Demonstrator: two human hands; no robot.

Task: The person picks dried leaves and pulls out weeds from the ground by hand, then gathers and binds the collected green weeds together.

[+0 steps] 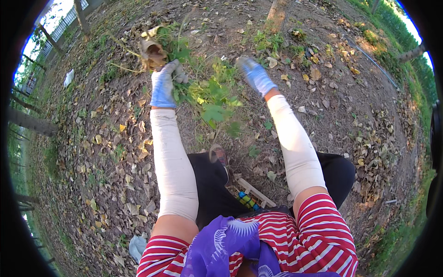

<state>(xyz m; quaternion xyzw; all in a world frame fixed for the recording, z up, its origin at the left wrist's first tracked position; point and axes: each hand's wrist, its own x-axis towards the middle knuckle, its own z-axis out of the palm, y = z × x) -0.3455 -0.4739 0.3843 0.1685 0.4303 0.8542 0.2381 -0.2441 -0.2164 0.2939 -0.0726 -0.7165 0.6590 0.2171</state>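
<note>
My left hand (167, 83), in a blue and grey work glove, is closed on a bunch of green leafy plants (214, 100) mixed with a large dry brown leaf (152, 53) and straw-coloured stems. The bunch hangs above the leaf-strewn ground and its lower leaves are blurred. My right hand (255, 76), in the same kind of glove, is held to the right of the bunch, apart from it. Motion blurs its fingertips, so whether they are apart or closed does not show. Cream sleeves cover both forearms.
A tree trunk (279, 15) stands ahead, with low weeds (268, 41) at its base. A small wooden stool (256, 194) is partly visible beneath me, near my shoe (220, 157). Pale plastic bags lie at the lower left (137, 247) and farther left (69, 78). A thin blue hose or line (375, 64) runs at right.
</note>
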